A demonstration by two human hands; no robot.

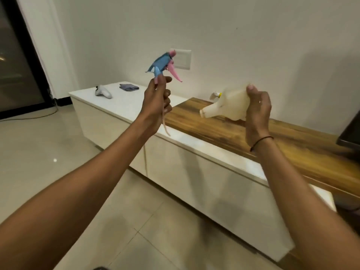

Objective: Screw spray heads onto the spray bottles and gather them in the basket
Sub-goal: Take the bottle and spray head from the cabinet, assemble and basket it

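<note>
Head view. Nearest me are my two bare forearms, reaching up from the bottom corners over pale floor tiles (58, 152).

My left hand (156, 103) is raised at centre left. Its fingertips pinch the collar of a spray head (162, 65), which has a blue body with a pink trigger and a pink nozzle tip. The thin pale dip tube (164, 121) hangs down past the palm; the hand hides its upper part. The other fingers curl loosely in front of the palm.

My right hand (257, 112) is at centre right, with a thin dark band (261, 142) on the wrist. Its fingers and thumb wrap the base of a cloudy white bottle (226, 106), held on its side with its open neck pointing left toward the head. Motion blur softens the bottle, so I cannot make out the neck thread. Head and bottle are well apart, with open air between them.

Behind the bottle, a small white piece with a yellow spot (216, 95) is mostly hidden; I cannot tell what it is.

Past the hands runs a long low white cabinet (194, 172) with a wood-topped section (253, 137) on the right. On its far white end lie a grey controller (103, 92) and a folded blue-grey cloth (129, 87). A dark object (350, 133) is cut off at the right edge.
</note>
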